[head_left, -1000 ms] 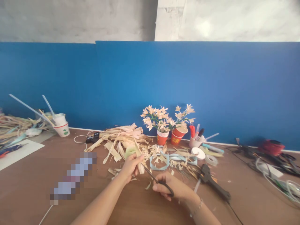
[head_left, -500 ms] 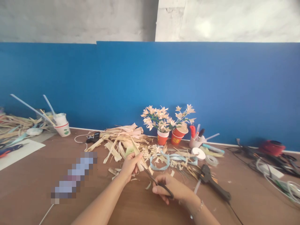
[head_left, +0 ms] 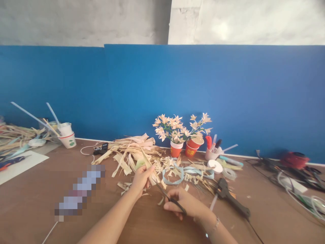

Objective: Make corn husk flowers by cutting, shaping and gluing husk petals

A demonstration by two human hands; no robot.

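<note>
My left hand [head_left: 141,179] pinches a pale, dried husk strip [head_left: 153,175], which sticks up past the fingers and down toward the right. In my right hand [head_left: 181,201] is a pair of dark-handled scissors [head_left: 175,201], the fingers wrapped in the loops. The scissors' blades point up and left and meet the lower end of the strip; whether they are parted I cannot tell. Just behind the hands lies a heap of dried husks [head_left: 137,142], with cut scraps [head_left: 162,166] and a light-blue ribbon loop [head_left: 173,181] beside it.
Two cups of pale flowers [head_left: 176,149] stand by the blue partition [head_left: 203,78], next to a cup of tools [head_left: 212,154]. A glue gun [head_left: 232,198] lies right of my right hand. Cables [head_left: 291,176] lie far right; a white cup [head_left: 68,139] stands at left.
My right hand and the scissors have shifted very slightly left. My left hand and the husk strip stay in place.
</note>
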